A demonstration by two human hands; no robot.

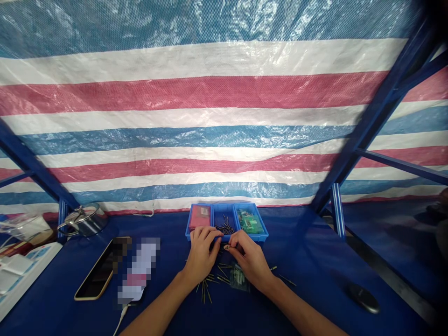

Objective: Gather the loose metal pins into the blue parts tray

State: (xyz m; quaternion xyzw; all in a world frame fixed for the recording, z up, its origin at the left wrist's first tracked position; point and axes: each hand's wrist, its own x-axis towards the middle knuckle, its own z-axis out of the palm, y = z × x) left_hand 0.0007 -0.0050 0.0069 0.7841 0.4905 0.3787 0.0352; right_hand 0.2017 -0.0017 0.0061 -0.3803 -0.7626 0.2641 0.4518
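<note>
Slender drill bits [223, 279] looked dark and brassy; the right hand [248, 254] pinched a tiny pale piece [227, 247]; the left hand [203, 249] half-curled, hold unclear.

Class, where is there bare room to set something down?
Two bare patches of tabletop: one between the blue tray and the black oval object; another between the white-corded device and the left forearm. Crowded: before the tray, around the right hand: thin metal pieces, a clear bag.

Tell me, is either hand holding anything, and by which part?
The right hand seems to pinch a small pale thing; by which part is too small to tell. Whether the left hand holds anything is unclear.
</note>
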